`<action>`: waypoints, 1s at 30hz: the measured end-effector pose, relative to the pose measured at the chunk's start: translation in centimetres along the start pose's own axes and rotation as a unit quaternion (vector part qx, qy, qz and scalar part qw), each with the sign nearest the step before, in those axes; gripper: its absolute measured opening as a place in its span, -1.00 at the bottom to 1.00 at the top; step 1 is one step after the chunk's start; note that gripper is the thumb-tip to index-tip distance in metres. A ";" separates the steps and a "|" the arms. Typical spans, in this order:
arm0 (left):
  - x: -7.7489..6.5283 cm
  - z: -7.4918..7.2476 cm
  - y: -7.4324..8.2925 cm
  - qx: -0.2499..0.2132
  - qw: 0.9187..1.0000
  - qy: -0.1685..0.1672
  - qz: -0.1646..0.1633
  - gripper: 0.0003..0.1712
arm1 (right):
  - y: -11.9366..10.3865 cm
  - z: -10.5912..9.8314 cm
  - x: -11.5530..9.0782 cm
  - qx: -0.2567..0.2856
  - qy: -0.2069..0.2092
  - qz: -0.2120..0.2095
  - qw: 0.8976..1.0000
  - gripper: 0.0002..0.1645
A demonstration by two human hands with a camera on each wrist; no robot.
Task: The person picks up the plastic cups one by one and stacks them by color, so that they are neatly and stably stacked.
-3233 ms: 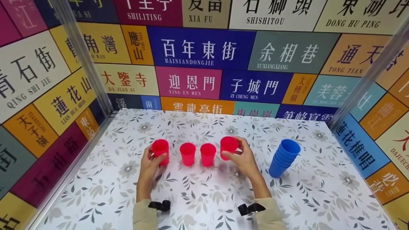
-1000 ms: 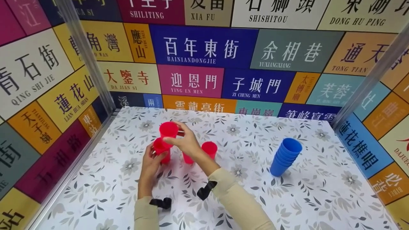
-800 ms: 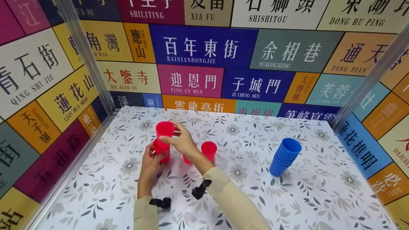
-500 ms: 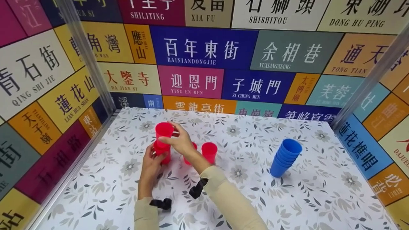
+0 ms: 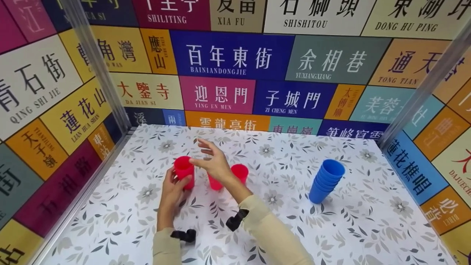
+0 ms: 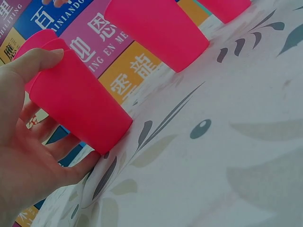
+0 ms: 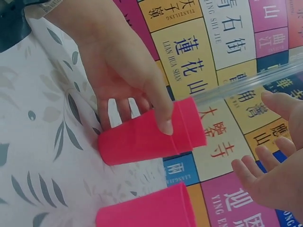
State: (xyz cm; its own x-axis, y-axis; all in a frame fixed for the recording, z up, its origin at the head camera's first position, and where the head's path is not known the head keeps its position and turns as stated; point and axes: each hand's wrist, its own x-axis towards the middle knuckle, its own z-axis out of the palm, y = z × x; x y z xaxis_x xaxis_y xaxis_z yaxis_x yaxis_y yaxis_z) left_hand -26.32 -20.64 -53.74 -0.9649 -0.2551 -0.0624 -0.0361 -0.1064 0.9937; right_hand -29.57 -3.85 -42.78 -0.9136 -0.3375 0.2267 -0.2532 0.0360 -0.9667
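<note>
At the left end of the row, my left hand [image 5: 173,193] grips a nested stack of red cups [image 5: 185,168]. In the left wrist view its thumb lies over the upper side of the stack [image 6: 83,106] and its fingers wrap behind. Stepped rims show on the stack [image 7: 147,137] in the right wrist view. My right hand [image 5: 218,166] is just right of the stack's rim, fingers spread and holding nothing. A single red cup [image 5: 214,181] stands beside it, partly hidden by the right hand. Another single red cup [image 5: 240,173] stands further right.
A nested stack of several blue cups [image 5: 326,181] stands on the right of the table. A floral cloth [image 5: 279,228] covers the tabletop. Sign-printed panels [image 5: 232,55] rise behind and at both sides, with clear posts [image 5: 106,77] at the corners.
My right hand brought the rightmost red cup over to the left one. The cup has gone down into the stack, and the right hand has let go. My left hand has kept its hold.
</note>
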 end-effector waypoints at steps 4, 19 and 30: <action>-0.1 -0.2 0.0 0.001 1.000 0.003 -0.001 -0.19 | -0.4 -1.0 -0.7 -0.023 -0.002 -0.022 0.999 -0.25; 0.1 -0.2 -0.1 0.008 1.000 0.010 0.002 -0.19 | -0.2 -6.2 -3.1 -0.075 0.032 -0.060 0.995 -0.27; -0.1 0.0 0.1 0.009 1.000 0.002 -0.012 -0.16 | 2.7 -9.9 -4.0 -0.090 0.056 -0.015 0.994 -0.25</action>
State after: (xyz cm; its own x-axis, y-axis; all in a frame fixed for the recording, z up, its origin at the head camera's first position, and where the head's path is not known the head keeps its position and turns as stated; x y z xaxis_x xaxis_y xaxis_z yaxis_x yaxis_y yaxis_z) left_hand -26.28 -20.63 -53.59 -0.9627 -0.2565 -0.0857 -0.0632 -0.0946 0.9935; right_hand -29.76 6.87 -45.17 -0.9319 -0.2351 0.2761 -0.3241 0.1986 -0.9249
